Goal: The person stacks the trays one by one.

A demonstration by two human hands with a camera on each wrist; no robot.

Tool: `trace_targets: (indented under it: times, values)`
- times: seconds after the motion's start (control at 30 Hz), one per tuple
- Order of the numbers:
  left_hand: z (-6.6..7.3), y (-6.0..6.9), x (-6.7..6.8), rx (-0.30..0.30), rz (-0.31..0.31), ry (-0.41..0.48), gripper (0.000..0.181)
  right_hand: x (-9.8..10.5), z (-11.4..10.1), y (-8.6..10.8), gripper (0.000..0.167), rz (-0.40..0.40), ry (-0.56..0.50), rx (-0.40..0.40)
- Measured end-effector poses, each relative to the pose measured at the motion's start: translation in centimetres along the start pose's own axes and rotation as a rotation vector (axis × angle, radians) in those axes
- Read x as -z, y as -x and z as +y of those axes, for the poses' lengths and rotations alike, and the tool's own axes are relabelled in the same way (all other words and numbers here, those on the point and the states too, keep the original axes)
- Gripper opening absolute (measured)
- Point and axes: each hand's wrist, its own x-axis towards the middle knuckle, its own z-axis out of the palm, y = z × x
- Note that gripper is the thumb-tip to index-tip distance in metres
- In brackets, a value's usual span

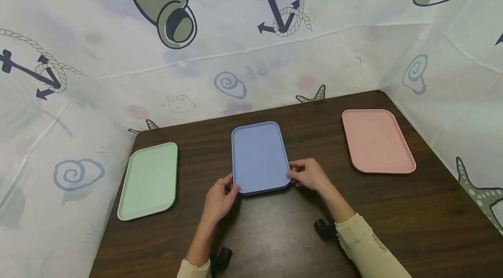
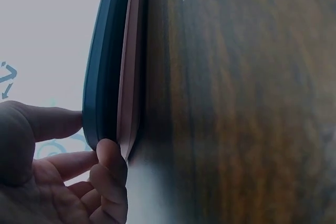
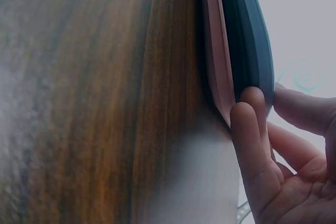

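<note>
We see a blue, rounded-rectangular, plastic-looking tray (image 1: 260, 156) midway across a brown wood-grain table (image 1: 275, 232), its long axis running near to far between the equally close left hand (image 1: 219, 199) and right hand (image 1: 310, 174), each pinching a near corner between thumb and fingers.

Head view evenly lit, with soft glare on the dark wood-grain tabletop (image 1: 271, 230); both wrist views dimmer, tabletop blurred; nautical-print fabric backdrop (image 2: 47, 30) apparently washed out.

Tray stack (image 1: 260, 158) on table (image 1: 275, 238) — between left tray (image 1: 150, 181) and right tray (image 1: 378, 141)
</note>
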Motion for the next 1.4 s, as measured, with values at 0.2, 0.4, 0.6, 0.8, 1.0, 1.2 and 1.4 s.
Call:
trace_targets:
  times: [0.2,0.4,0.6,0.8,1.0,1.2,1.4]
  values:
    - [-0.1,0.1,0.0,0.012,-0.027,0.014,0.050,-0.2,0.1,0.1,0.039,0.007,-0.009,0.005]
    - [-0.2,0.4,-0.1,0.002,-0.042,0.021,0.051,-0.2,0.2,0.5,0.042,-0.015,0.008,0.002]
    - [-0.3,1.1,-0.1,0.000,-0.061,0.040,0.054,0.7,0.0,1.4,0.048,-0.042,0.019,0.006]
    - [-0.8,2.1,-0.1,-0.015,-0.084,0.041,0.059,2.8,0.6,3.1,0.050,-0.085,0.010,0.014]
    - [-0.5,3.3,0.1,0.009,-0.079,0.037,0.055,6.2,2.1,5.2,0.052,-0.070,-0.006,0.013]
    - [1.0,4.6,0.0,0.080,-0.073,-0.075,0.051,9.4,3.4,7.2,0.053,0.016,-0.002,-0.008]
    - [3.2,6.1,-1.0,0.032,0.040,-0.247,0.019,11.9,4.8,9.5,0.056,0.096,0.029,-0.048]
